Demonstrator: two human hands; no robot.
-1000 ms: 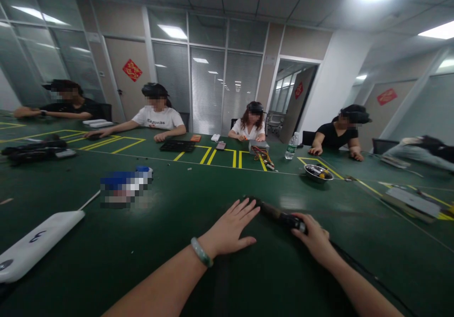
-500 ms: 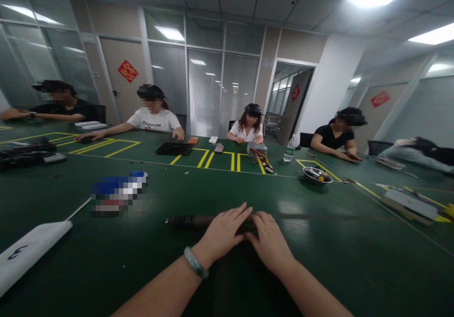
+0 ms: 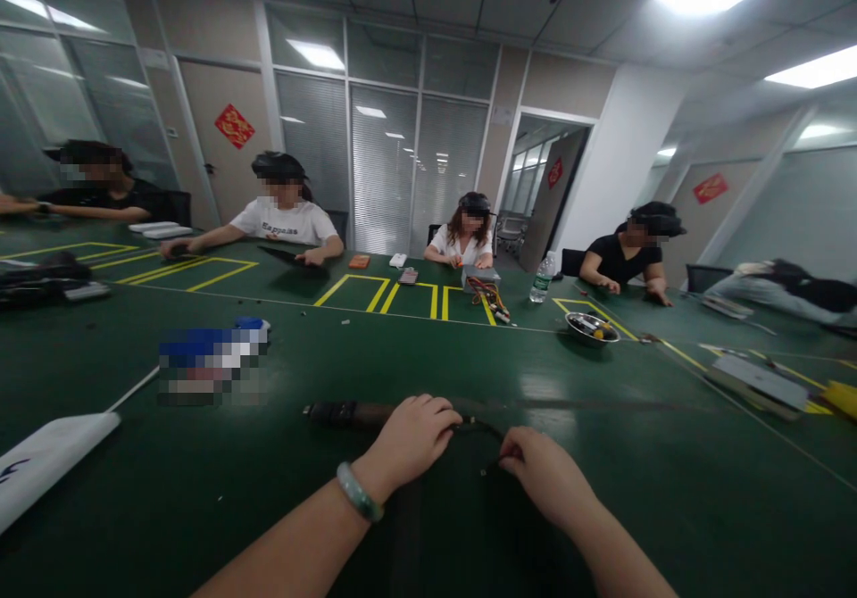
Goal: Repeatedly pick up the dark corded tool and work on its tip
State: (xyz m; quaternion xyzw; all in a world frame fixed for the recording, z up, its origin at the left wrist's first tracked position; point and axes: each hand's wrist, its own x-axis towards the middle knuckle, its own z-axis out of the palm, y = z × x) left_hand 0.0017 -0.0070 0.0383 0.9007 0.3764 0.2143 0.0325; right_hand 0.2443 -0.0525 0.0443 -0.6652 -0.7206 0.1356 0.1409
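Note:
A dark rod-shaped tool, seemingly an electric screwdriver (image 3: 368, 415), lies across the green table in front of me, its small metal tip to the left. My left hand (image 3: 416, 437), with a jade-like bangle on the wrist, is closed over its right end and hides that part. From there a thin black cord (image 3: 492, 428) curves to the right. My right hand (image 3: 539, 469) pinches this cord between thumb and fingers, and a short end with a small light tip pokes out to the left of them.
A white block with a cable (image 3: 54, 464) and a blurred blue-white packet (image 3: 214, 357) lie on the left. Farther off are a metal bowl (image 3: 593, 330), a water bottle (image 3: 542, 278) and a power supply with wires (image 3: 480, 278). Several people sit along the far side.
My hands were together over the tool, fingers outstretched. Now the right hand has moved right and pinches the cord, while the left has curled its fingers. Across the table, a person has lifted a black panel.

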